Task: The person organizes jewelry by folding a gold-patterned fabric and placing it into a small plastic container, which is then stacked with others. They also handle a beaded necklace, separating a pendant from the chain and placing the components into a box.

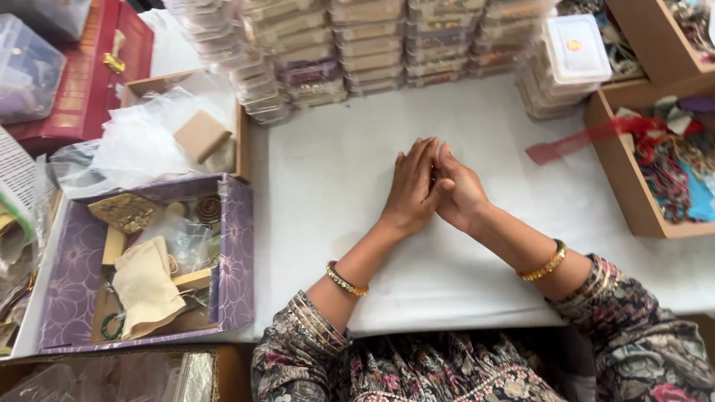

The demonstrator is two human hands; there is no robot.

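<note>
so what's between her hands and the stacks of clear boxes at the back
Nothing: in the head view only bare white table lies between the left hand, pressed against the right hand, and the stacks of clear boxes.

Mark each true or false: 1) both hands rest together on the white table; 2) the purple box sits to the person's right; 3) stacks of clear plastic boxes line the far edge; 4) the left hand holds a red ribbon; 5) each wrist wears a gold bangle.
1) True: the left hand and right hand lie pressed together on the white table.
2) False: the purple box sits to the person's left.
3) True: stacks of clear plastic boxes line the far edge.
4) False: the left hand holds nothing; the red ribbon lies apart, by the cardboard box on the right.
5) True: a gold bangle on the left wrist, another bangle on the right.
</note>
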